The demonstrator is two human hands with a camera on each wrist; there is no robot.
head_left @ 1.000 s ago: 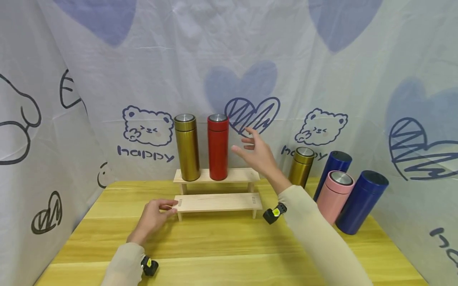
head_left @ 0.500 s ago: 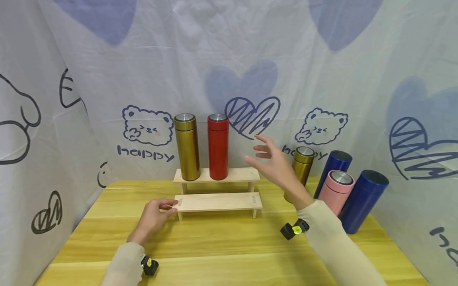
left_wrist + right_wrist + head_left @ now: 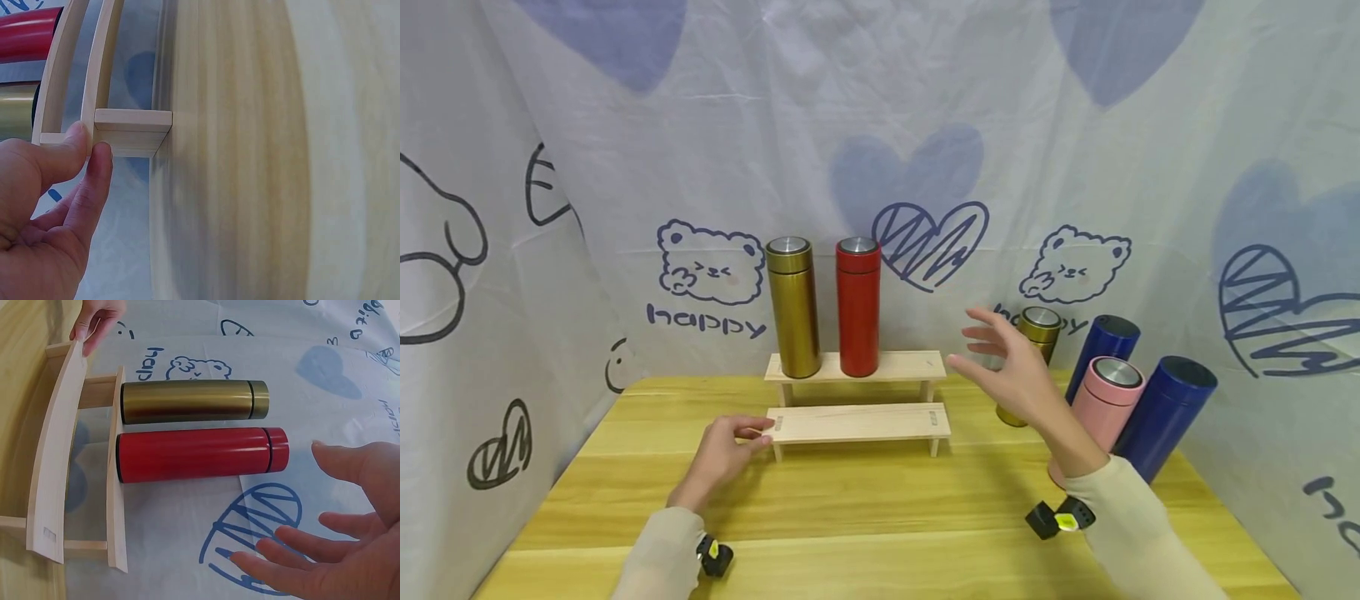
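Head cam sits high, looks fwd/down over the yellow wooden table [image 3: 880, 517] at the pale two-tier wooden rack [image 3: 857, 422]. Left wrist cam is super close on the rack's end [image 3: 132, 131]. Right wrist cam, sideways view, shares the rack [image 3: 56, 481] plus red cylindrical flask [image 3: 200, 454].

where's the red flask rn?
In the head view, the red flask stands upright on the wooden rack's upper step, centre back of the table, immediately right of a gold flask.
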